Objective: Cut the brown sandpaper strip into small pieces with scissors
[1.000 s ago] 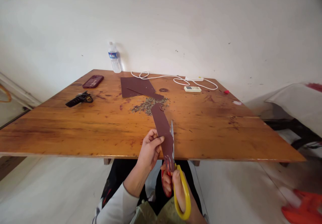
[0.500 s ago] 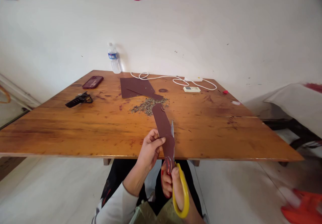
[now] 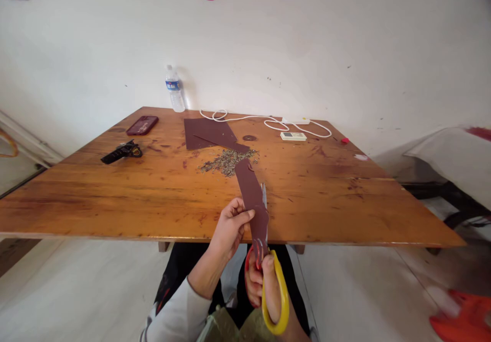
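Observation:
A strip of dark brown sheet (image 3: 250, 186), paper or thin card by its look, is pinched between the thumb and fingers of my left hand (image 3: 232, 227). My right hand (image 3: 258, 280) grips scissors (image 3: 283, 301) with one yellow and one red handle, below the table's front edge. Their blades run along the strip's right edge, partly hidden behind it. Narrow slivers curl at the strip's lower end beside the handles. Just past the strip's far end lies a pile of small brown shreds (image 3: 226, 163); I cannot tell their material.
On the wooden table (image 3: 115, 198) lie larger brown sheets (image 3: 207, 127), a phone (image 3: 142, 125) and a black strapped item (image 3: 120, 151). A water bottle (image 3: 175, 91), a white power strip (image 3: 295, 121) with cord and a white remote (image 3: 293, 136) are near the wall.
The strip has shifted slightly right and its far end is tilted a little differently. Both hands keep nearly the same place, and the scissors remain along its right edge.

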